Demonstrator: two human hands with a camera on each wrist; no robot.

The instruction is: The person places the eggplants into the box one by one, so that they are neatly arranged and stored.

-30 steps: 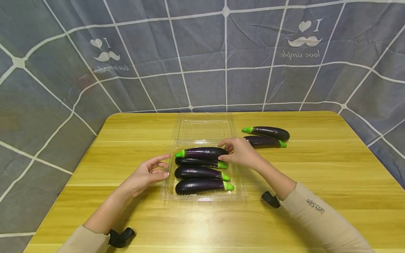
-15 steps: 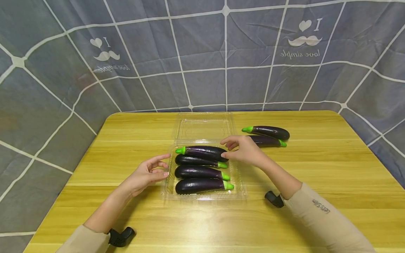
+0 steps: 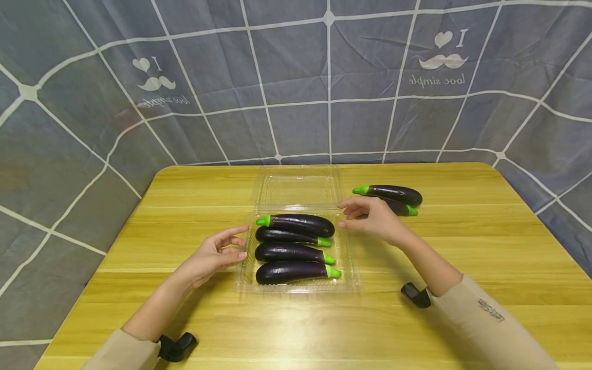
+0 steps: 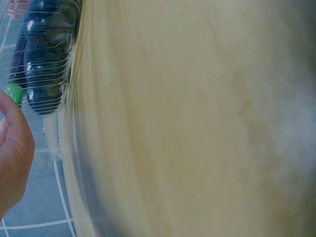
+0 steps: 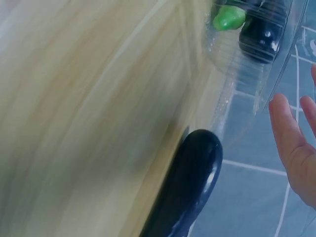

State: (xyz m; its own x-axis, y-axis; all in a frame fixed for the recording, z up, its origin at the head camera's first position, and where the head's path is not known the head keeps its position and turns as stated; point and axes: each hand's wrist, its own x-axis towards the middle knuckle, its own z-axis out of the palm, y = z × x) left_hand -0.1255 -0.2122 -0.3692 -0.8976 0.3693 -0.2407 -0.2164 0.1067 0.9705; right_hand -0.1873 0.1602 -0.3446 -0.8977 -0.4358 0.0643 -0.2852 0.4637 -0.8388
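Clock read from the container (image 3: 296, 290), 12 toward the curtain (image 3: 296, 128). Curtain: grey cloth, white grid lines, two mirror-reversed prints at 10:30 and 1: "I", a heart, a moustache, "love simple". Your right sleeve (image 3: 472, 313), beige cloth, bears small lettering at 3:30, apparently "Let's Slim". Container is clear ribbed plastic, flat on the wood-grain table (image 3: 296, 334), its lid (image 3: 298, 191) laid back at 12. Inside, four eggplants (image 3: 291, 272) in a row, glossy, dark purple; the farthest points its green cap to 9, the others to 3. Two more eggplants (image 3: 395, 193) lie outside at 2, the nearer partly behind your hand. Your left hand (image 3: 210, 258), at 9, is loosely bent, holding nothing, fingertips by the rim; contact, cannot tell. Your right hand (image 3: 373, 220), at 2, is released, thumb and forefinger parted near the rim.
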